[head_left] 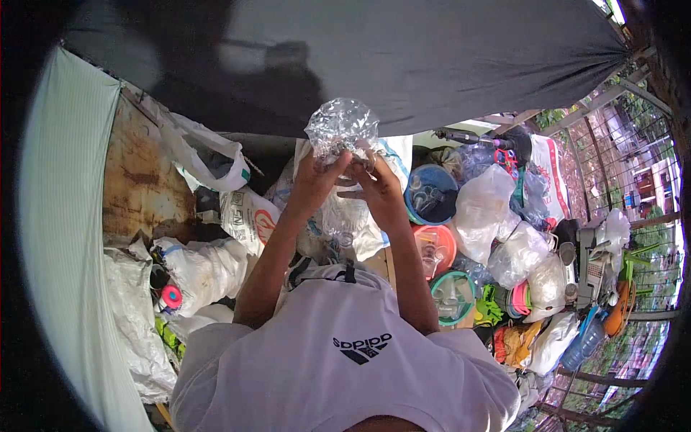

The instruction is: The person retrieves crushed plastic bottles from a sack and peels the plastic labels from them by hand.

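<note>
Up in front of me is a rounded, crinkled clear plastic piece (342,129), possibly a crushed bottle or container; glare hides its exact kind. My left hand (317,178) grips its lower left side, with the thumb against it. From the right, my right hand (378,186) holds its lower edge with bent fingers. Below both hands, a white sack (371,234) has more clear plastic on and around it. Right of my right forearm stand a blue tub (448,176), an orange-red tub (448,241) and a green tub (471,291), each with clear plastic pieces inside.
Filled plastic bags (486,209) and mixed goods crowd the right side, near a wire mesh fence (612,158). White sacks (209,277) lie left, beside a rusty brown panel (137,173). A dark grey sheet (446,65) hangs ahead; a pale curtain (68,216) borders the left.
</note>
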### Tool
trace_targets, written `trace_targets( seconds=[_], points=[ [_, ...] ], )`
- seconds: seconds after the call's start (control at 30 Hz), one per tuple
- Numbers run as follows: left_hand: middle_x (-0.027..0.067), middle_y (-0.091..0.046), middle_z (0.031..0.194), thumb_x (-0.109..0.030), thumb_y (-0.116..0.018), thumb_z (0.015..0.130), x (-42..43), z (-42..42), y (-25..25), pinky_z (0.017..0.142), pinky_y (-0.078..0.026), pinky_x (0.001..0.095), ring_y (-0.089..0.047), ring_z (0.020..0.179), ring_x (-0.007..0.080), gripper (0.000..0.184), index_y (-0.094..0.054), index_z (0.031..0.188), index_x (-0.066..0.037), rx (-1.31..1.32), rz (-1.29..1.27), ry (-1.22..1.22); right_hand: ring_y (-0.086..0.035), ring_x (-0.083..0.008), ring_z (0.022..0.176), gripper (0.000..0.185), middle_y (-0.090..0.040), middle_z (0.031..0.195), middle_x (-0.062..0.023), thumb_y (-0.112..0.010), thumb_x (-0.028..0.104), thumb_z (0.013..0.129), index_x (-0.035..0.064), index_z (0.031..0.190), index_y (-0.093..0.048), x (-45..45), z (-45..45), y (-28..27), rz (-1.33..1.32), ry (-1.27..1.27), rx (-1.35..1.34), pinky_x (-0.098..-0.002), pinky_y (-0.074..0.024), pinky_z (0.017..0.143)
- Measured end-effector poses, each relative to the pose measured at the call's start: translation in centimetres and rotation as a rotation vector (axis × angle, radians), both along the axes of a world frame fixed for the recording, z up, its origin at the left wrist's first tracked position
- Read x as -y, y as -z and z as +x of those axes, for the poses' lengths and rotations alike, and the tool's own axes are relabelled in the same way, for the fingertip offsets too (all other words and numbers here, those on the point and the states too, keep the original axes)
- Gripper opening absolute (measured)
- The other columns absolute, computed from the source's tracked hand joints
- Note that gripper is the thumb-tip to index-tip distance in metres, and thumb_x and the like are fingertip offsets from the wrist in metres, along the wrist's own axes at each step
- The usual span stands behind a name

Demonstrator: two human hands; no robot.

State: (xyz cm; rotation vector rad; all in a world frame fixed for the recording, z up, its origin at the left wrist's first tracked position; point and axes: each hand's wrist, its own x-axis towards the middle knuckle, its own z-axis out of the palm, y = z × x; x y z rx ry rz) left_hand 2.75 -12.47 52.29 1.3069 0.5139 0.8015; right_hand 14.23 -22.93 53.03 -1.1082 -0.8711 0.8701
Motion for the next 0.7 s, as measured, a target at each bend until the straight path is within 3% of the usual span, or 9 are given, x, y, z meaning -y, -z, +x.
trace_targets(
  seconds=[0.07,0.17,0.27,0.43,0.53,0.6,0.7],
  points=[
    [0.0073,-0.065,0.111,-0.028,-0.061,0.099,0.0,0.2,0.4,0.08,-0.055,0.0316,-0.064,0.098,0.0146,0.035,-0.06,0.122,-0.002,-0.006,0.017,-0.045,-0.06,-0.0161,0.114,0.038,-0.059,0.131,-0.0106,-0.05,0.002,0.102,0.0027,0.139,-0.05,-0.5,0.1,1.2,0.044,0.099,0.308,-0.0312,-0.0548,0.09],
    [0.0072,-0.064,0.11,-0.033,-0.056,0.101,0.1,0.1,0.7,0.08,-0.054,0.0304,-0.062,0.096,0.0142,0.038,-0.057,0.123,-0.002,-0.042,0.002,-0.108,-0.06,-0.0178,0.115,0.04,-0.059,0.131,-0.0119,-0.05,-0.001,0.1,0.0025,0.14,-0.05,-0.1,-0.7,0.3,-0.065,0.022,-0.086,-0.0317,-0.0531,0.093],
    [0.0054,-0.065,0.104,-0.037,-0.052,0.104,0.7,-0.6,0.8,0.079,-0.05,0.0285,-0.061,0.092,0.0122,0.04,-0.058,0.119,0.0,-0.03,0.018,-0.152,-0.063,-0.0135,0.105,0.042,-0.063,0.123,-0.0102,-0.05,0.003,0.102,0.0051,0.144,-0.046,-0.6,-0.3,2.0,0.047,0.087,0.23,-0.0296,-0.0561,0.086],
    [0.0065,-0.067,0.094,-0.038,-0.051,0.104,1.4,-0.4,1.4,0.074,-0.047,0.029,-0.062,0.086,0.013,0.041,-0.062,0.108,0.001,0.025,0.161,-0.296,-0.061,-0.0143,0.11,0.035,-0.064,0.121,-0.009,-0.057,0.002,0.099,0.0,0.134,-0.054,-0.4,-0.2,1.9,0.034,0.052,0.121,-0.0285,-0.0513,0.091],
    [0.0101,-0.067,0.097,-0.037,-0.051,0.104,0.8,-1.3,-0.3,0.073,-0.047,0.0299,-0.062,0.087,0.0136,0.041,-0.063,0.107,0.002,-0.32,0.248,-0.114,-0.061,-0.0124,0.106,0.029,-0.064,0.118,-0.0065,-0.058,0.007,0.1,-0.0001,0.128,-0.057,-0.3,0.1,1.2,0.064,0.087,-0.027,-0.0281,-0.0501,0.09],
    [0.0121,-0.067,0.099,-0.037,-0.052,0.103,0.6,-0.2,0.4,0.075,-0.047,0.0304,-0.062,0.088,0.0144,0.041,-0.062,0.11,0.002,-0.196,0.396,-0.14,-0.061,-0.0117,0.104,0.028,-0.065,0.116,-0.0055,-0.058,0.01,0.1,0.0001,0.126,-0.058,-0.3,0.4,1.0,0.068,0.109,-0.151,-0.0283,-0.0492,0.09],
    [0.0131,-0.067,0.102,-0.037,-0.054,0.102,0.5,-0.4,0.0,0.079,-0.048,0.0309,-0.062,0.091,0.016,0.042,-0.061,0.118,0.001,-0.218,0.353,-0.102,-0.061,-0.0121,0.103,0.029,-0.065,0.115,-0.006,-0.057,0.013,0.101,-0.0008,0.126,-0.057,-0.5,0.8,0.6,0.069,0.13,-0.221,-0.0294,-0.0489,0.092]
  ],
)
